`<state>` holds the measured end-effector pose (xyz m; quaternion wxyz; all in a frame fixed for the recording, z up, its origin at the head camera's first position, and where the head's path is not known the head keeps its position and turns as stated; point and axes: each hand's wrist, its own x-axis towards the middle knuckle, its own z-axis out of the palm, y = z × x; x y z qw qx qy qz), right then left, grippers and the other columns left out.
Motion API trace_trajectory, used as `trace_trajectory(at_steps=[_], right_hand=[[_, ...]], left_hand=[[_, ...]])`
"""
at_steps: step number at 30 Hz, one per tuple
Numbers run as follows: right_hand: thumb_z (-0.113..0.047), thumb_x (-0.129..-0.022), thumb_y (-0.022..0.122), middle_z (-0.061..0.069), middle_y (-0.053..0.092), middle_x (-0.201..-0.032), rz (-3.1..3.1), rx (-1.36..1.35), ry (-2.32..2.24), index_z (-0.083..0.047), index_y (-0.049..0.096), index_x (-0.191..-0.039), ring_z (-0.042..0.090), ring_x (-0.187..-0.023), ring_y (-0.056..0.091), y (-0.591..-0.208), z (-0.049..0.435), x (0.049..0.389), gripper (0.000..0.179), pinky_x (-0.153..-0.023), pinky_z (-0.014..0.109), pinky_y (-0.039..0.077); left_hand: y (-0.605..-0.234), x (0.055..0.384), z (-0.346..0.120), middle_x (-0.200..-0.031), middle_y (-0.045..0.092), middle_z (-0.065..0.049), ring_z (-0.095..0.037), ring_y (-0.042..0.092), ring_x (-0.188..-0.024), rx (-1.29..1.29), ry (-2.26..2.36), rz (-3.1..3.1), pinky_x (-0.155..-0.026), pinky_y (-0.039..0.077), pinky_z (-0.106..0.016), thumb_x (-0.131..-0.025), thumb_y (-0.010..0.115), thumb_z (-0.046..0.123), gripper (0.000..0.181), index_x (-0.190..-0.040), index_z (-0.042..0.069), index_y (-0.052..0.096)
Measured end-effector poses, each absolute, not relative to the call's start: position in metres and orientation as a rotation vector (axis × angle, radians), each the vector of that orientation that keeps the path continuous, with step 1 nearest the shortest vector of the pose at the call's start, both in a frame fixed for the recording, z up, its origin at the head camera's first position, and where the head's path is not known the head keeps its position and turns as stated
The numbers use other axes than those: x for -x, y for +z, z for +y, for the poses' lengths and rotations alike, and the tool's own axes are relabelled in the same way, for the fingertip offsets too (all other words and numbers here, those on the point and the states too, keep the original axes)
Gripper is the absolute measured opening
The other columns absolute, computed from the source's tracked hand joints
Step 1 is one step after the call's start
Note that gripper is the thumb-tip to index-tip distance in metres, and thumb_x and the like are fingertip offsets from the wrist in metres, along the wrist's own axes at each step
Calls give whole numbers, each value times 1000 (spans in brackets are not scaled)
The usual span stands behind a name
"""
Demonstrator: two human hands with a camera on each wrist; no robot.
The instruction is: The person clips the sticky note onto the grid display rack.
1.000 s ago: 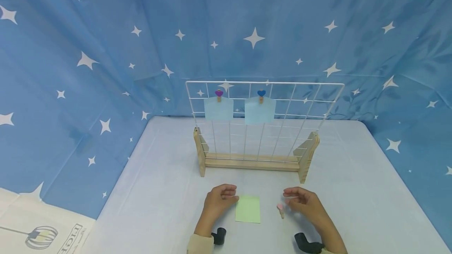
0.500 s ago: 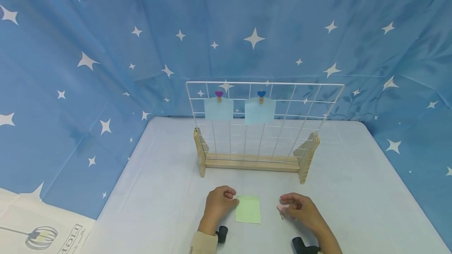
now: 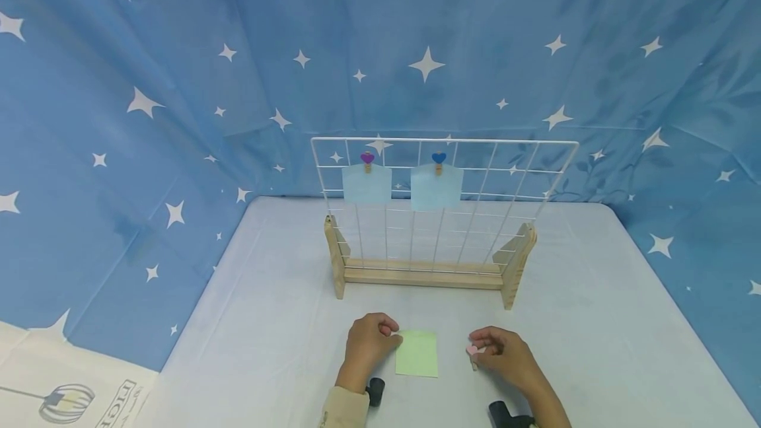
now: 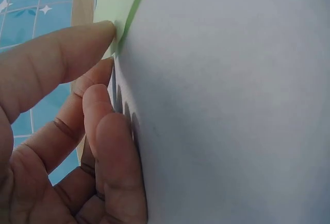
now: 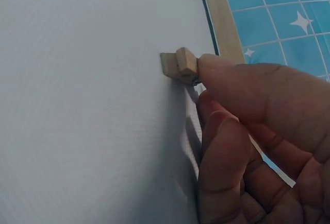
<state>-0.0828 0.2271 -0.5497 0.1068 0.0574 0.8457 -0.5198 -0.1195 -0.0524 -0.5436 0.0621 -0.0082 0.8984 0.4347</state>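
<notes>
A light green paper note point(image 3: 417, 354) lies on the white table between the two hands. My left hand point(image 3: 365, 347) pinches its upper left corner between thumb and index finger; the left wrist view shows the edge of the green paper point(image 4: 121, 7) bending slightly up there. To the right of the note, a small wooden clothespin point(image 5: 178, 65) with a pink heart point(image 3: 472, 350) rests on the table. Its side is gripped by the thumb and index finger of my right hand point(image 3: 511, 356), the other fingers curled below. The fingertips partly hide the clip.
Behind the hands stands a white wire grid point(image 3: 475, 183) in a wooden base point(image 3: 425, 277). Two pale blue notes point(image 3: 366, 187) hang on it from a purple heart clip point(image 3: 368, 158) and a blue heart clip point(image 3: 438, 158). A starry blue curtain point(image 3: 380, 38) backs the table.
My right hand has come down and left onto the pink heart clothespin and taken hold of it. My left hand has shifted slightly and closed on the green note's corner.
</notes>
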Motion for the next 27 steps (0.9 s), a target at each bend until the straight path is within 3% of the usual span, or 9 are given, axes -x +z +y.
trace_trajectory(at_steps=[8,27], right_hand=[[1,-90,83,7,71,-93,2414,-107,-1633,10,73,-115,13,-76,61,-550,233,82,29,-63,23,53],[1,-94,73,7,72,-96,2274,-102,-1737,18,67,-121,10,-77,62,-545,247,78,32,-64,24,52]], left_hand=[[-545,119,-53,-68,59,8,-11,51,-66,-22,1298,2744,-64,42,-30,-85,84,3,12,-78,10,77],[-542,127,-74,-88,72,4,-14,65,-85,-98,1431,2562,-77,56,-39,-96,78,15,5,-95,10,77]])
